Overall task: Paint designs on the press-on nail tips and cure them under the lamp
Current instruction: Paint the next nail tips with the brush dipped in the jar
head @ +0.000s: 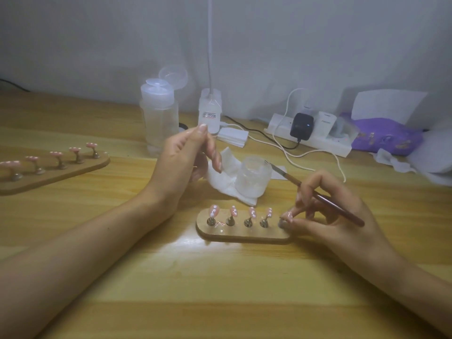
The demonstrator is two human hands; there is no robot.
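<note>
a pale wooden table (220, 289) with long grain runs up to a white wall (293, 45); along the back edge, from 11 to 2 o'clock, stand a clear pump bottle (159, 118), a white lamp base (210, 106) with a thin neck, a white power strip (308, 137) carrying a black adapter (301, 127), and a purple bag (389, 137); at centre a crumpled tissue (227, 177) lies touching a small glass jar (253, 177); at 9 o'clock a wooden board (56, 173) holds five pink tips; the near wooden holder (244, 232) sits at 6 o'clock from the jar, its nail tips (214, 211) pink with white dots, four showing on metal stands; the left hand (186, 155) hovers raised at 10 o'clock from the holder, fingers curled, and i cannot tell if it holds anything; the right hand (327, 211) grips a brown brush (325, 199) pointing at the jar, while its fingertips (289, 215) pinch at the holder's 3 o'clock end.
</note>
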